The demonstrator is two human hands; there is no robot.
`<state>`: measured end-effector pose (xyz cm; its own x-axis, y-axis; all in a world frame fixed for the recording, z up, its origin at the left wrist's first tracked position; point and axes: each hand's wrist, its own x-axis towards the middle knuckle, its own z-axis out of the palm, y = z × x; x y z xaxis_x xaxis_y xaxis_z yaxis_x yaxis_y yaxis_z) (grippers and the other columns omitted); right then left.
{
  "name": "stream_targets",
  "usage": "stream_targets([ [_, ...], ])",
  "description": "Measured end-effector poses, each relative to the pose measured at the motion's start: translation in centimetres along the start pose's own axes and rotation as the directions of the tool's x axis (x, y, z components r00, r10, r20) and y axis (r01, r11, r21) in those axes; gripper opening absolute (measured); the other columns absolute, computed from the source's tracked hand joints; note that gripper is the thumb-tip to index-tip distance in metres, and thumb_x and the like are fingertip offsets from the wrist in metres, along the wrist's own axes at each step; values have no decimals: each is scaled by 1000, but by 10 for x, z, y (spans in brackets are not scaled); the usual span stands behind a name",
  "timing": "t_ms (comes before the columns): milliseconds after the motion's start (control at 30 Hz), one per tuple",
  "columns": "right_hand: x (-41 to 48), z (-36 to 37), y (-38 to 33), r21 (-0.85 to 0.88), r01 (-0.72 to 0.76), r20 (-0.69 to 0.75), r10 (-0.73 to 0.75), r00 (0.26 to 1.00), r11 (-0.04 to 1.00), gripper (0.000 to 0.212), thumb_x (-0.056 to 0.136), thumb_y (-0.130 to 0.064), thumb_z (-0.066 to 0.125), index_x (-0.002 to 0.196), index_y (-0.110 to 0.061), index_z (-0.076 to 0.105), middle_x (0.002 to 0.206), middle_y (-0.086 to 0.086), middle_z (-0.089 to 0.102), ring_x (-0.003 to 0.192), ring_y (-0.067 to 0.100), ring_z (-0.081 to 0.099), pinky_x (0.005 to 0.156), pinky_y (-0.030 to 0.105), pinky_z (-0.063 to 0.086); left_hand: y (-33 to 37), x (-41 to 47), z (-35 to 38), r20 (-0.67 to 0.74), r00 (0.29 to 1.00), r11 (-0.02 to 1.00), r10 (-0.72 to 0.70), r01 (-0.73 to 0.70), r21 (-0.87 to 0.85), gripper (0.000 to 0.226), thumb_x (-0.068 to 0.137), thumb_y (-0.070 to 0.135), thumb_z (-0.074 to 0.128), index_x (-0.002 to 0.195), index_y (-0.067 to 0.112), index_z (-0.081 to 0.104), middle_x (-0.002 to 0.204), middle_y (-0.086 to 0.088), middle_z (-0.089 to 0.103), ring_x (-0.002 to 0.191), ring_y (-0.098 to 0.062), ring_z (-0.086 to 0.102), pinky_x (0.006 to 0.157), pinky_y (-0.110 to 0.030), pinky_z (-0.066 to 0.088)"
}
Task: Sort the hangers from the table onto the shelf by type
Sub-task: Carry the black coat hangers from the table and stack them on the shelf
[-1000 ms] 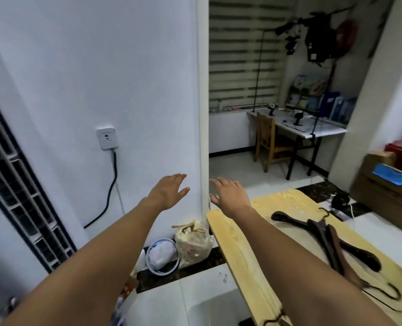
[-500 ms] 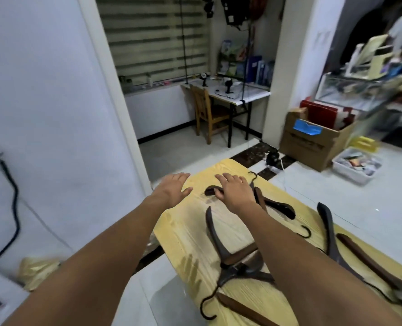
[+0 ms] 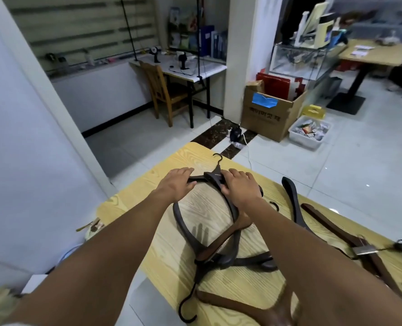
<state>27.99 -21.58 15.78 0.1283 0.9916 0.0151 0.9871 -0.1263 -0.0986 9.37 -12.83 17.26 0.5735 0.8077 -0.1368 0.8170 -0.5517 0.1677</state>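
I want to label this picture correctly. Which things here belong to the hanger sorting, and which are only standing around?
Belong to the job:
- far hanger, under both hands
- left hand
- right hand
- piled dark hangers
- clip hanger
- wooden table

Only standing around:
- cardboard box
- plastic bin
- wooden chair
- white desk

Both hands [image 3: 175, 185] [image 3: 241, 187] outstretched, palms down
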Motion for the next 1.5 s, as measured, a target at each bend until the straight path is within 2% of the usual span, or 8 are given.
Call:
stream_targets([
  [233, 36, 20, 13, 12, -127, 20, 126, 992, 992, 47, 99, -41, 35, 142, -22, 35, 142, 4, 44, 129, 26, 42, 110, 40, 29, -13, 70, 15, 74, 994, 997, 82, -82, -4, 54, 100, 39, 35, 148, 17, 22, 153, -4, 29, 139, -25, 27, 115, -36, 24],
  [400, 66, 46, 4, -3, -186, 77, 186, 980, 983, 50, 100, -41, 32, 146, -20, 28, 145, 5, 40, 131, 28, 39, 111, 41, 25, -27, 116, 36, 148, 986, 997, 81, -82, -1, 53, 100, 36, 35, 148, 18, 22, 150, -6, 32, 134, -29, 32, 109, -38, 29],
  [733, 129, 87, 8, -18, -202, 116, 202, 972, 979, 50, 100, -41, 32, 145, -19, 29, 146, 5, 39, 132, 27, 39, 112, 41, 24, -66, 186, 86, 253, 965, 996, 66, -80, 46, 52, 100, 36, 34, 146, 15, 24, 145, -9, 36, 130, -30, 36, 105, -39, 31],
  [933, 140, 110, 15, -23, -204, 118, 205, 972, 979, 49, 100, -40, 34, 144, -18, 33, 144, 4, 42, 128, 27, 42, 108, 40, 27, -78, 211, 113, 298, 954, 995, 33, -58, 76, 51, 100, 35, 36, 144, 12, 25, 142, -11, 39, 129, -31, 36, 103, -40, 31],
  [1100, 143, 120, 25, -24, -232, 114, 233, 966, 972, 49, 100, -40, 35, 144, -19, 34, 140, 5, 45, 126, 28, 45, 107, 41, 29, -76, 227, 131, 382, 924, 997, 15, -41, 62, 43, 99, 36, 41, 131, 9, 38, 132, -13, 44, 121, -32, 43, 96, -42, 36],
  [1367, 138, 124, 42, -7, -266, 103, 265, 959, 964, 50, 99, -39, 37, 146, -24, 31, 134, 5, 51, 121, 28, 48, 103, 39, 31, -70, 242, 147, 364, 931, 999, -5, -15, 51, 38, 96, 36, 49, 120, 7, 45, 121, -15, 48, 113, -34, 50, 87, -42, 42],
  [1500, 135, 126, 47, -3, -275, 106, 274, 956, 961, 47, 99, -40, 36, 142, -21, 37, 133, 7, 52, 120, 30, 49, 104, 42, 33, -69, 244, 149, 314, 949, 997, -14, -12, 82, 40, 99, 40, 38, 120, 7, 46, 121, -15, 50, 112, -33, 50, 83, -40, 41],
])
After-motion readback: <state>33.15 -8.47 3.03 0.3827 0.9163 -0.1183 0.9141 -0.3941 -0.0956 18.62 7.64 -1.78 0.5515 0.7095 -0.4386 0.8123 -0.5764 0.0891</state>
